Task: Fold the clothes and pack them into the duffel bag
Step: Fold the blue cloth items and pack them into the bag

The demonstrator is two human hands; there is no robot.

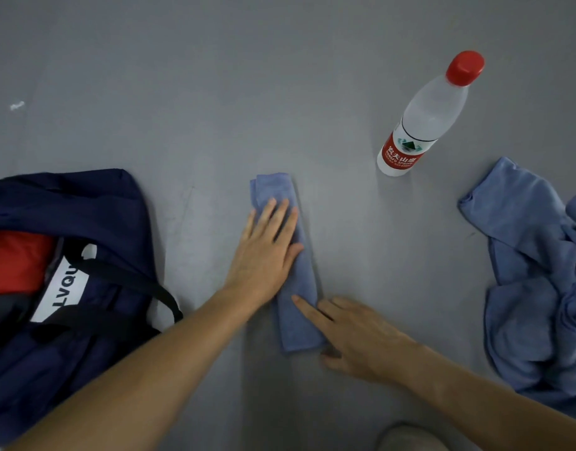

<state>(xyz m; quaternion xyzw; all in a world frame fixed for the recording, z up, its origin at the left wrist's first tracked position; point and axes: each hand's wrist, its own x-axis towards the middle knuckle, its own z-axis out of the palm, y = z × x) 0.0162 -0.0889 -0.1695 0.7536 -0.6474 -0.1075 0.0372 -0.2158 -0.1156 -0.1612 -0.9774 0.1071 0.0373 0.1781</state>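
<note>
Pressing down flat with the left hand (267, 252), fingers straight, on the upper half of a folded blue cloth (301, 281), laid as a narrow strip mid-frame on the grey surface (215, 92). Touching the strip's lower right edge with the right hand (355, 336): index finger stretched onto the fabric, other fingers loose beside it, gripping nothing. Both hands released, neither clenched.

Open grey beyond the strip's far end, and more of it to the left, right up to the navy duffel bag (84, 203). Lying there at the left edge, mouth open, with a red garment (16, 258) inside and a white label (63, 288) under the black straps (123, 278). Left forearm crossing just past the bag's near corner.

Over on the right, well apart from the strip, a crumpled heap of blue clothes (534, 288), running off the frame's right edge. Further back, standing on its base, a clear water bottle (423, 122) with red cap and red label, near the heap's far corner but apart from it. Far left, a small white speck (17, 105). At the bottom edge, a blurred beige shape (407, 437), too soft to tell what.
</note>
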